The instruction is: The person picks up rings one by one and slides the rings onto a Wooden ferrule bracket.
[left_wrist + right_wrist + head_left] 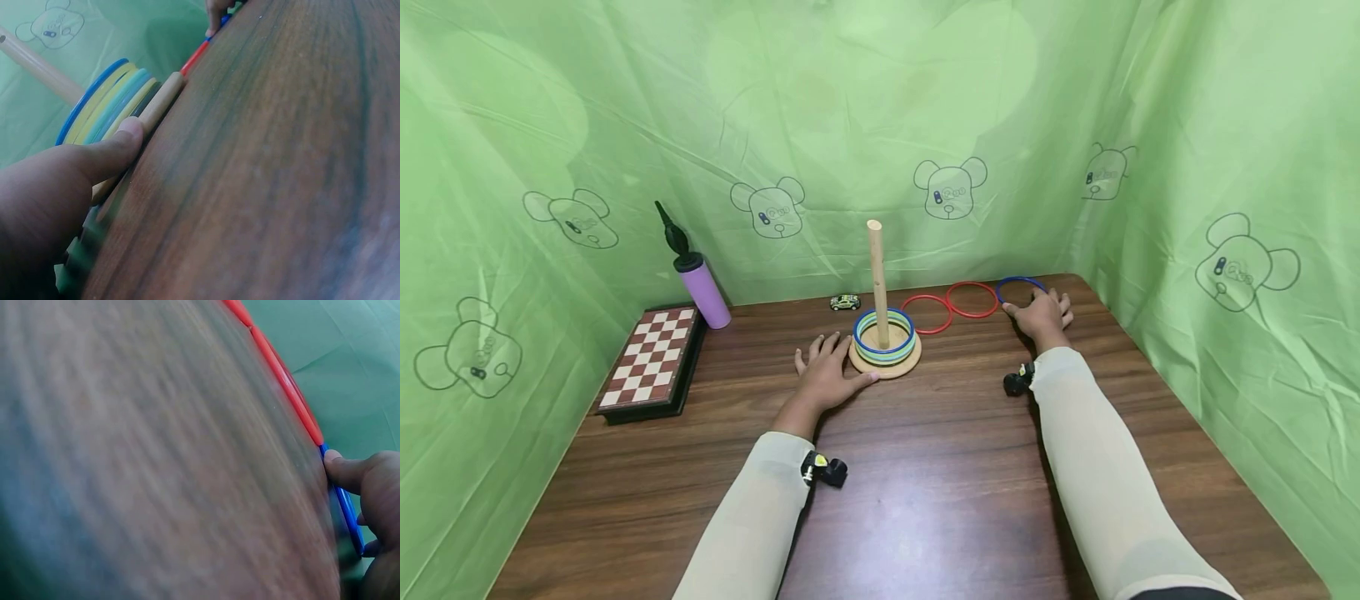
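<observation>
A round wooden base (912, 367) carries an upright wooden peg (878, 275). Several stacked rings (886, 358) in blue, yellow and teal circle the peg's foot. My left hand (829, 379) is at the base's left side, fingers spread, and its thumb (128, 134) rests on the base's edge. At the far right, my right hand (1041, 319) grips a blue ring (1017, 279) lying on the table; its thumb (344, 469) is at one end and its fingertips at the other. That ring adjoins one of two flat red rings (973, 283).
Behind the peg stands a small toy car (845, 302). A chessboard box (651, 358) lies at the left of the wooden table (925, 483), with a purple hand pump (706, 292) upright beside it. Green curtain (850, 100) hangs around the back and sides.
</observation>
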`<state>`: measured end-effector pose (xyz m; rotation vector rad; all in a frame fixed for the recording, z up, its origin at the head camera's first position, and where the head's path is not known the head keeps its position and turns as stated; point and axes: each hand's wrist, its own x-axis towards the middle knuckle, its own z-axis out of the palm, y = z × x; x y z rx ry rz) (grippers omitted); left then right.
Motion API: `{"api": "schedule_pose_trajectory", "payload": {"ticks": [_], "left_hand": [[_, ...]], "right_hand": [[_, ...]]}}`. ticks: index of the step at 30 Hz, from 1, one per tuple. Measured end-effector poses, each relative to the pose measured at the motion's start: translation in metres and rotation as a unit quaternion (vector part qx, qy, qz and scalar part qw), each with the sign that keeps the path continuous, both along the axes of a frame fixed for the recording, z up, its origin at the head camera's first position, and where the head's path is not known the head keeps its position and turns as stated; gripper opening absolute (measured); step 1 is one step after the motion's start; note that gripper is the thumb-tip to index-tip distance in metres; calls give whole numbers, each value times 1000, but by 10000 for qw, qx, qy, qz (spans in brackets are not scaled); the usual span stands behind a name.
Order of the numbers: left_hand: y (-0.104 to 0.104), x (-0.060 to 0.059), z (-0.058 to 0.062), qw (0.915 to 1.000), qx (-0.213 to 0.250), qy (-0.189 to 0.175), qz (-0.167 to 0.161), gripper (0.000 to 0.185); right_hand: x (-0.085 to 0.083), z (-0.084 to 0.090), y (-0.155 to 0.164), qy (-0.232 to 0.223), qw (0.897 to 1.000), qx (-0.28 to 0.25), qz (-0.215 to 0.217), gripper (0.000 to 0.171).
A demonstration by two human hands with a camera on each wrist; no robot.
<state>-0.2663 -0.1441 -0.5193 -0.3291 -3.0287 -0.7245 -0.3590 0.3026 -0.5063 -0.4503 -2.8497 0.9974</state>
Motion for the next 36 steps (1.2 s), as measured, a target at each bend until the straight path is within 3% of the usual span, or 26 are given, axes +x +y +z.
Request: {"api": "schedule_pose_trajectory", "payload": {"ticks": [9, 17, 23, 30, 36], "left_hand": [[-1, -1, -2, 10000, 0, -50, 1, 106], [1, -1, -1, 10000, 6, -2, -1, 105], [1, 0, 1, 10000, 1, -18, 3, 105], [1, -2, -1, 10000, -38, -84, 12, 106], [1, -1, 0, 10000, -57, -51, 4, 106]], "right_hand": [[0, -2, -1, 37, 9999, 94, -31, 88], [10, -5, 1, 522, 9984, -105, -192, 89], [21, -6, 2, 914, 9940, -536, -259, 96], [33, -5, -3, 1245, 9879, -913, -119, 99], [40, -3, -10, 1621, 9809, -1041, 286, 94]]}}
